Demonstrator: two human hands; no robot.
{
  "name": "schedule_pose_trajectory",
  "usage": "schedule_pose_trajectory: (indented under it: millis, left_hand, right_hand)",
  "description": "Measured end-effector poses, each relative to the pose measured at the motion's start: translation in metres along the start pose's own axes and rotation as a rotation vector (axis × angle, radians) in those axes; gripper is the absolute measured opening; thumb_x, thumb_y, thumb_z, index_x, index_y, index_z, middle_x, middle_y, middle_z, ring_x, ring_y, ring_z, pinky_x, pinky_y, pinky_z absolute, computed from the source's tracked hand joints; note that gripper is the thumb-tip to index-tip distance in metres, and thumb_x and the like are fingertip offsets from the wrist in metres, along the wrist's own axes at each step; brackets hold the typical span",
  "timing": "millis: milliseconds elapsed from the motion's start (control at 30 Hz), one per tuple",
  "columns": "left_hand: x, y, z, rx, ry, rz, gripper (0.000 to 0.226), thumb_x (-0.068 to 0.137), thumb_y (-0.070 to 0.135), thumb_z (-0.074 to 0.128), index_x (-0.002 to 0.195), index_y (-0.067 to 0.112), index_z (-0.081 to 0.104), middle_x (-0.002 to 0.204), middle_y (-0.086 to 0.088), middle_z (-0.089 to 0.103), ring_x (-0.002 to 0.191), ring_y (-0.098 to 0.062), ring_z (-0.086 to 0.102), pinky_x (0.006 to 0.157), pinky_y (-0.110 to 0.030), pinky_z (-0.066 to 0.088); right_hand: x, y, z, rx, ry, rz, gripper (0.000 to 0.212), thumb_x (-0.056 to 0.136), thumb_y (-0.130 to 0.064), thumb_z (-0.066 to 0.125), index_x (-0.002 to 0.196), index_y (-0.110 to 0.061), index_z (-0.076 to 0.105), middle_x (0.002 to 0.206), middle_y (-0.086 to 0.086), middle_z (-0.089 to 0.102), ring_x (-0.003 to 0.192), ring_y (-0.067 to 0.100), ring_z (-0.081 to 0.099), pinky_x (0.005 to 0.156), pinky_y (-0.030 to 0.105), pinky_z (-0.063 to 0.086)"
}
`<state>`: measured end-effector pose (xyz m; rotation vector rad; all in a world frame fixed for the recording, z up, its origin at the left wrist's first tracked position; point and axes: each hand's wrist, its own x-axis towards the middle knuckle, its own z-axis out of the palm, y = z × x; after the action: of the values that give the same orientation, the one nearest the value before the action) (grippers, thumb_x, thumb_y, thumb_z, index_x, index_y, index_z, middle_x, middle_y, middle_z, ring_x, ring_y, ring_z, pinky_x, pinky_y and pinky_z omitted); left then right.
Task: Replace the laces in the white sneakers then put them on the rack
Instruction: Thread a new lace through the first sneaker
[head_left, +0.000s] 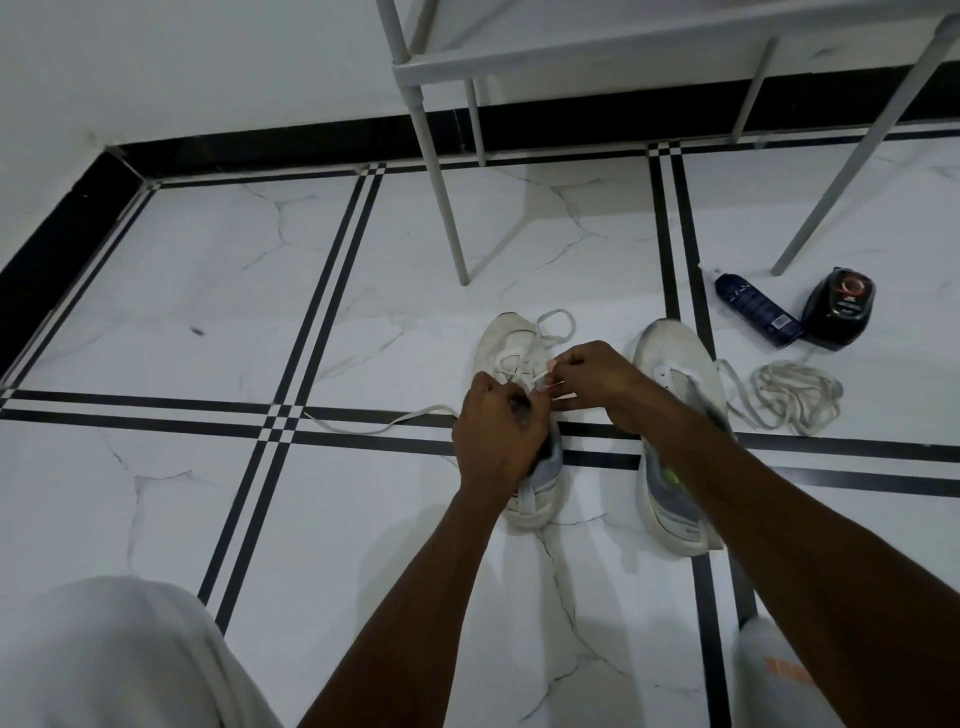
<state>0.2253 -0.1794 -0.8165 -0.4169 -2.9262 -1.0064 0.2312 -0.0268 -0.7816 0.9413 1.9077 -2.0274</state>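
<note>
Now both hands on lace

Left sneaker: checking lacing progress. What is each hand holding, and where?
Right hand pinches the lace near its tip; left hand grips the left sneaker at its opening.

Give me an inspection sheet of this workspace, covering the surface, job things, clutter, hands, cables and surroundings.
Surface: white marble-look tiled floor with black stripe lines.
Job's things: left white sneaker partly laced; right white sneaker unlaced; white lace trailing on the floor; loose bundle of off-white laces to the right.
Clutter: dark blue bottle lying down; black container beside it.
Hands: left hand grips the left sneaker; right hand pinches a lace end.
Cables: nothing seen.
Surroundings: grey metal rack against the wall.
</note>
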Motion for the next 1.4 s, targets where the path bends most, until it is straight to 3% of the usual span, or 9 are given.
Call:
schedule_pose_trajectory:
  millis: [167, 233, 333, 467, 600, 733, 967, 1233, 1400]
  left_hand:
    - [-0.003, -0.001, -0.004, -0.027, 0.02, -0.026, 0.03, 0.092, 0.044, 0.058, 0.076, 0.019, 0.065, 0.088, 0.006, 0.049, 0.073, -0.012, 0.054, 0.061, -0.029, 0.047]
    - [-0.003, 0.0, -0.004, -0.047, 0.03, -0.027, 0.03, 0.092, 0.043, 0.06, 0.075, 0.019, 0.064, 0.087, 0.006, 0.048, 0.072, -0.011, 0.053, 0.059, -0.027, 0.043]
    - [-0.003, -0.002, -0.003, -0.05, 0.024, -0.028, 0.031, 0.092, 0.045, 0.061, 0.074, 0.02, 0.064, 0.086, 0.006, 0.047, 0.071, -0.011, 0.053, 0.058, -0.027, 0.043]
    - [-0.003, -0.004, -0.003, -0.045, 0.016, -0.029, 0.035, 0.093, 0.052, 0.059, 0.074, 0.023, 0.063, 0.087, 0.007, 0.048, 0.073, -0.011, 0.054, 0.06, -0.03, 0.048]
    - [-0.003, -0.006, -0.005, -0.061, 0.007, -0.036, 0.026, 0.091, 0.042, 0.062, 0.079, 0.02, 0.067, 0.089, 0.006, 0.05, 0.072, -0.01, 0.055, 0.061, -0.029, 0.047]
    - [-0.004, -0.005, -0.008, -0.06, 0.002, -0.043, 0.025, 0.091, 0.042, 0.061, 0.078, 0.02, 0.066, 0.089, 0.005, 0.05, 0.072, -0.009, 0.053, 0.061, -0.027, 0.046]
    - [-0.002, -0.006, -0.006, -0.061, 0.013, -0.043, 0.03, 0.091, 0.049, 0.06, 0.077, 0.023, 0.067, 0.087, 0.006, 0.05, 0.073, -0.011, 0.056, 0.061, -0.029, 0.048]
    - [-0.003, -0.007, -0.01, -0.062, 0.016, -0.07, 0.023, 0.088, 0.046, 0.061, 0.078, 0.025, 0.066, 0.088, 0.007, 0.049, 0.072, -0.009, 0.055, 0.06, -0.028, 0.047]
    - [-0.003, -0.007, -0.009, -0.072, 0.02, -0.056, 0.025, 0.088, 0.047, 0.062, 0.077, 0.025, 0.065, 0.088, 0.007, 0.049, 0.073, -0.008, 0.054, 0.06, -0.027, 0.045]
  right_hand:
    - [0.008, -0.019, -0.063, -0.142, 0.855, -0.329, 0.011, 0.095, -0.002, 0.048, 0.09, -0.005, 0.057, 0.096, 0.022, 0.064, 0.091, 0.031, 0.065, 0.079, 0.036, 0.054]
    - [0.011, -0.016, -0.068, -0.215, 0.854, -0.528, 0.011, 0.094, -0.005, 0.053, 0.104, -0.007, 0.057, 0.112, 0.017, 0.058, 0.099, 0.027, 0.061, 0.089, 0.033, 0.052]
    - [0.017, 0.007, -0.037, -0.502, 0.444, -0.616, 0.031, 0.089, -0.013, 0.071, 0.119, -0.012, 0.063, 0.122, 0.013, 0.056, 0.108, 0.026, 0.06, 0.098, 0.044, 0.05]
    - [0.008, 0.028, 0.01, -0.832, 0.13, -0.53, 0.019, 0.09, -0.022, 0.067, 0.088, -0.007, 0.077, 0.098, 0.013, 0.074, 0.093, 0.029, 0.068, 0.088, 0.041, 0.051]
    - [0.004, 0.015, -0.011, -0.701, 0.521, -0.55, 0.024, 0.094, -0.013, 0.053, 0.085, -0.001, 0.072, 0.089, 0.014, 0.066, 0.086, 0.031, 0.063, 0.076, 0.038, 0.052]
    - [0.001, -0.021, -0.066, -0.426, 1.091, -0.55, 0.018, 0.094, -0.009, 0.054, 0.109, -0.006, 0.063, 0.121, 0.011, 0.053, 0.111, 0.026, 0.052, 0.091, 0.023, 0.042]
    - [0.022, 0.026, 0.011, -0.952, 0.124, -0.523, 0.022, 0.087, -0.03, 0.068, 0.107, -0.022, 0.073, 0.114, 0.005, 0.065, 0.113, 0.031, 0.057, 0.097, 0.041, 0.043]
    - [0.006, 0.03, -0.035, -1.517, 0.457, -0.22, 0.021, 0.09, -0.012, 0.055, 0.108, -0.005, 0.063, 0.118, 0.015, 0.054, 0.111, 0.032, 0.052, 0.093, 0.037, 0.044]
    - [0.008, 0.021, -0.002, -1.196, 0.182, -0.395, 0.043, 0.086, -0.029, 0.07, 0.127, -0.017, 0.062, 0.132, 0.01, 0.054, 0.122, 0.034, 0.048, 0.102, 0.043, 0.042]
